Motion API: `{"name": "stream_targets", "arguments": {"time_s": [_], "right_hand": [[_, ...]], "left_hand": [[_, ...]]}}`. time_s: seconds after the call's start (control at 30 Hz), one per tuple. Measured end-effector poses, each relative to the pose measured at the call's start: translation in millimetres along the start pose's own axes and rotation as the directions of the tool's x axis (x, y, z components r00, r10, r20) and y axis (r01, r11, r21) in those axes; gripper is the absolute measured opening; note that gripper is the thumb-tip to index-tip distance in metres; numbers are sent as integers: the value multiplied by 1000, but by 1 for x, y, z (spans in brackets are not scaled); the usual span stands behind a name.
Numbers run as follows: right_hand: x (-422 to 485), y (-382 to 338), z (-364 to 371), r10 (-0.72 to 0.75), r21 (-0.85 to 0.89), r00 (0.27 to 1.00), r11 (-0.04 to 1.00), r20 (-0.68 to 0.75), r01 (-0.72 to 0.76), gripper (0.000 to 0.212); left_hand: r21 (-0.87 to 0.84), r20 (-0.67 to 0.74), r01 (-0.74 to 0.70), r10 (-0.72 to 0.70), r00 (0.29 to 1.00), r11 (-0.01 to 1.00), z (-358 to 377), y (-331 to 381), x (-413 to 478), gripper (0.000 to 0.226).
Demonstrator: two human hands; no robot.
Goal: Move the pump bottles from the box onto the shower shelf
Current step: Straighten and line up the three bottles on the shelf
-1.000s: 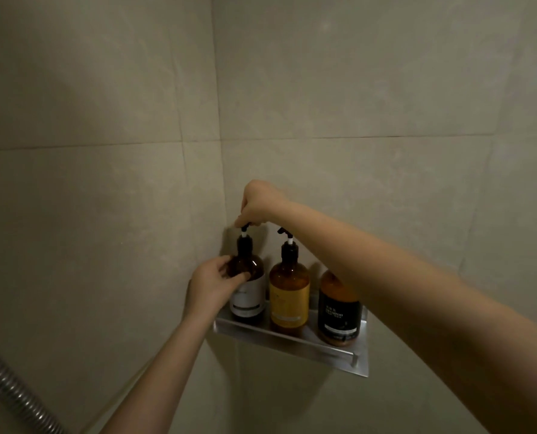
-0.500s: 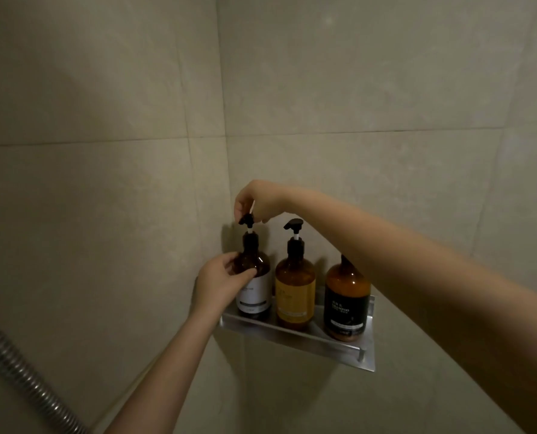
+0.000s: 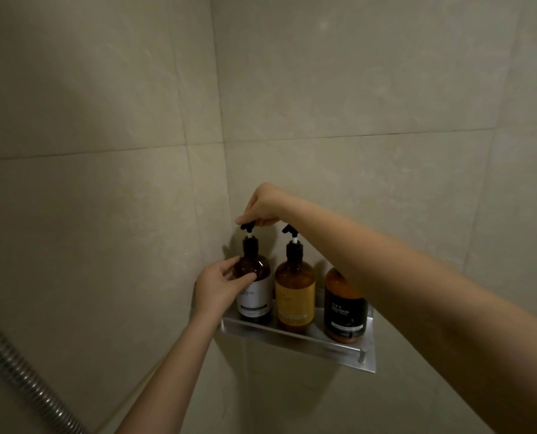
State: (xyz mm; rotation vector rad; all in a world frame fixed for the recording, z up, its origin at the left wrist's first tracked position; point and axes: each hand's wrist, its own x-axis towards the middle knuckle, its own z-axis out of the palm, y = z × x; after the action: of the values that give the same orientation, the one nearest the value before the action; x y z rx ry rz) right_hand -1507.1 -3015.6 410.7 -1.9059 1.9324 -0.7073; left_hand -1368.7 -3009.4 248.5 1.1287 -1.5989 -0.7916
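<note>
White-label pump bottle upright at shelf's left end; my left hand cups its shoulder, my right hand directly above pinches the pump head.

Three bottles crowd the corner shelf; tiled walls close in behind and left, open air above.

Your two bare forearms, no sleeves showing up to the frame's edge, your left hand bare, no ring, watch or glove, short plain nails, your right hand likewise bare, wrist without band or bracelet
</note>
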Motion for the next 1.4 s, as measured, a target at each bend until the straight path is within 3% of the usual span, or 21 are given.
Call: {"name": "stream_targets", "arguments": {"time_s": [0.23,0.43,0.53,0.63,0.7,0.83,0.97,1.13,1.4], "right_hand": [[-16,4,-4,-97,-31,994,995,-44,96,45],[-82,23,-44,-239,153,922,943,-303,295,27],[-130,66,-54,-158,327,873,884,-461,332,14],[-167,121,-43,32,445,815,850,-578,282,13],[-181,154,-25,155,483,833,863,-530,147,19],[-193,193,17,259,473,928,874,-268,-107,52],[-190,200,39,184,411,951,909,-248,-68,71],[-174,195,51,193,417,929,908,-316,-47,65],[-164,196,53,160,451,940,893,-303,-6,64]], "left_hand": [[15,40,1,-2,999,1000,-3,1,3,70],[68,54,-7,4,999,998,-1,8,5,64],[65,71,-2,-2,997,998,-2,10,4,62],[38,97,11,-15,995,999,-2,15,5,60],[48,115,16,-22,993,999,-2,20,5,59],[64,144,10,-19,989,998,0,25,4,59],[44,142,22,-28,989,999,2,28,2,59],[-28,145,45,-41,989,999,2,27,-2,58],[-24,155,20,-16,988,1000,1,26,-4,60]]}}
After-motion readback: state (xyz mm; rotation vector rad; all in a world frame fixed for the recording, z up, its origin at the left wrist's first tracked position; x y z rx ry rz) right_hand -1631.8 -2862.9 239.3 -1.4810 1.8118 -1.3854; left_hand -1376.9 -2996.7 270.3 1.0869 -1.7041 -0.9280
